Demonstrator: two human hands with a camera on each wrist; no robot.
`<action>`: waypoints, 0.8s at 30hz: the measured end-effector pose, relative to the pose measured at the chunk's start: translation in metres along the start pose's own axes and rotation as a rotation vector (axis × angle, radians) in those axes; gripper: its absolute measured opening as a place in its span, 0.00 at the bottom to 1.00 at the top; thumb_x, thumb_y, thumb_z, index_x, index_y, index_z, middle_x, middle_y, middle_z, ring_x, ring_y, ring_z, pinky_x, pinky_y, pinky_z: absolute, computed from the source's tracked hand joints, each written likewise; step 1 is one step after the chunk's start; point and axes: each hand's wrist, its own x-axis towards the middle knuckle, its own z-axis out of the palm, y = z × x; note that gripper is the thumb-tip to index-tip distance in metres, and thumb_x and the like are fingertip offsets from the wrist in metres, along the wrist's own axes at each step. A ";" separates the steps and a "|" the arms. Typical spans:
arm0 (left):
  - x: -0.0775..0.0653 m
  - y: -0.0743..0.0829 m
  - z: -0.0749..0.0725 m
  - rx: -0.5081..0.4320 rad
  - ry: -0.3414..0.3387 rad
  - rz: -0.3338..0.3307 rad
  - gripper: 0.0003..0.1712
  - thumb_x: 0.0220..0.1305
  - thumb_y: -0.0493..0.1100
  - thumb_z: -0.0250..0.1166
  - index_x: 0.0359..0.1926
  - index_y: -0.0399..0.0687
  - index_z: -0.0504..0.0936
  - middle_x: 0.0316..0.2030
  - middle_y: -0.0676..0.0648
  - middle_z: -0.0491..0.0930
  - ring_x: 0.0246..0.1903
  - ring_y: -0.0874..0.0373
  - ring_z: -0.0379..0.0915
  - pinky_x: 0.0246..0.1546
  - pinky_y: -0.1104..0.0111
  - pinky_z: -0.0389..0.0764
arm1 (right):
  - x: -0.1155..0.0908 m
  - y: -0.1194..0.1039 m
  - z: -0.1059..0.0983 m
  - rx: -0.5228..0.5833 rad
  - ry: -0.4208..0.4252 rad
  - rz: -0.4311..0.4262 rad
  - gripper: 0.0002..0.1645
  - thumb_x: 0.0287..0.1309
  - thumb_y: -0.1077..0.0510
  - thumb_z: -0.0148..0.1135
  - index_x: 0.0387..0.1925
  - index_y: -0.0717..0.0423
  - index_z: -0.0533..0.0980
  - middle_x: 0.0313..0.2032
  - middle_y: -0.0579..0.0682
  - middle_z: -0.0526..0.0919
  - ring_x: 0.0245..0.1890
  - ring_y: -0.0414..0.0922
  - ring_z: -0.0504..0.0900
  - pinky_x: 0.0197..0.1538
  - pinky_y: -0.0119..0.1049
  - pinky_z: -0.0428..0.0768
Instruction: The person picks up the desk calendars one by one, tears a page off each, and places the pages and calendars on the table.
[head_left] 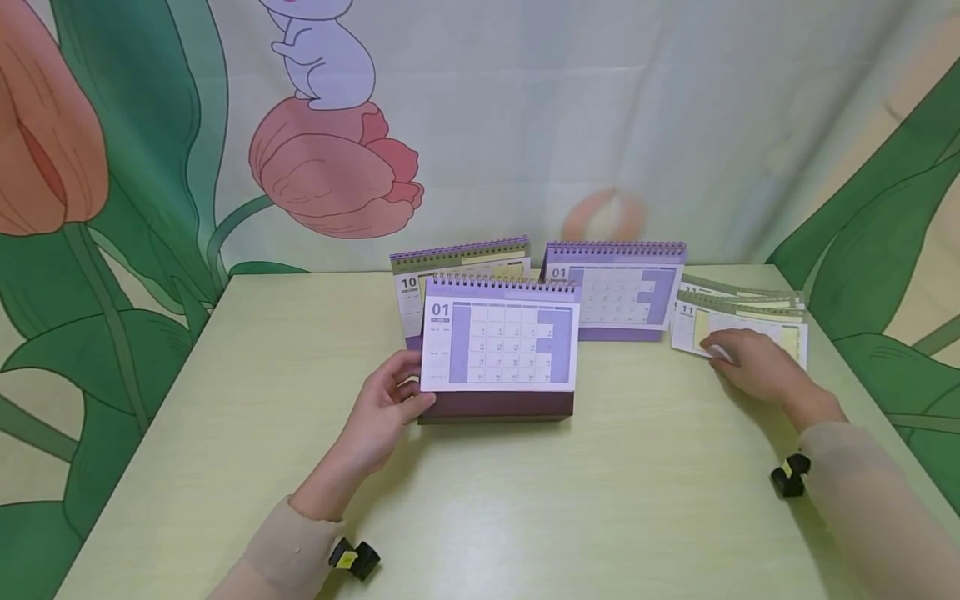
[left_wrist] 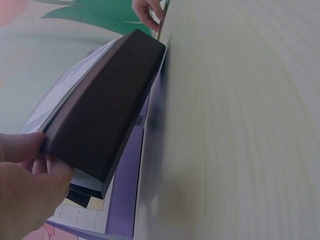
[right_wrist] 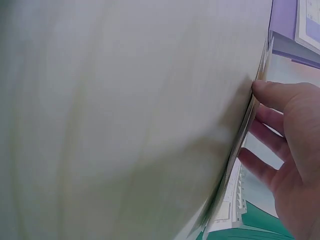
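My left hand (head_left: 382, 417) grips the lower left side of a spiral-bound desk calendar (head_left: 498, 346) showing 01 in purple. Its dark brown base (left_wrist: 102, 107) leans at a slant in the left wrist view, the thumb on the page side and the fingers curled beneath. Over on the right, my right hand (head_left: 757, 367) pinches the near edge of a folded desk calendar (head_left: 690, 329) that lies low and shows 11 with an olive header. In the right wrist view, the thumb and fingers (right_wrist: 270, 135) are around that calendar's thin edge.
Behind the held calendar stand a purple 01 calendar (head_left: 618, 300) and an olive-topped 10 calendar (head_left: 408, 300), partly hidden. Another flat olive calendar (head_left: 738, 288) lies just behind the 11 one. The pale wooden table (head_left: 480, 508) ends at a printed floral curtain (head_left: 480, 125).
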 end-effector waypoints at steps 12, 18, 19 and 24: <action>-0.001 -0.002 -0.008 -0.003 -0.021 0.017 0.27 0.63 0.17 0.58 0.62 0.31 0.72 0.54 0.37 0.77 0.43 0.51 0.77 0.44 0.70 0.80 | -0.003 -0.005 -0.002 -0.010 0.017 -0.021 0.18 0.65 0.66 0.65 0.54 0.70 0.79 0.54 0.70 0.81 0.58 0.70 0.75 0.64 0.65 0.68; -0.004 -0.001 -0.016 0.000 -0.035 0.035 0.25 0.63 0.18 0.58 0.61 0.29 0.71 0.54 0.37 0.77 0.43 0.52 0.77 0.45 0.70 0.80 | -0.006 -0.017 -0.004 0.039 0.027 0.007 0.18 0.67 0.65 0.64 0.55 0.70 0.79 0.56 0.71 0.80 0.60 0.70 0.74 0.65 0.66 0.66; -0.005 -0.001 -0.018 0.001 -0.041 0.036 0.25 0.63 0.18 0.58 0.61 0.29 0.71 0.54 0.36 0.77 0.44 0.52 0.77 0.45 0.70 0.80 | -0.007 -0.019 -0.004 0.049 0.028 0.009 0.18 0.67 0.65 0.63 0.55 0.70 0.79 0.56 0.70 0.80 0.60 0.70 0.74 0.65 0.66 0.66; -0.009 -0.002 -0.031 0.023 -0.069 0.039 0.24 0.66 0.19 0.57 0.62 0.30 0.71 0.56 0.36 0.77 0.47 0.50 0.77 0.47 0.70 0.81 | -0.009 -0.031 -0.005 0.085 0.048 -0.015 0.16 0.68 0.65 0.63 0.54 0.69 0.80 0.54 0.68 0.82 0.59 0.68 0.75 0.64 0.65 0.68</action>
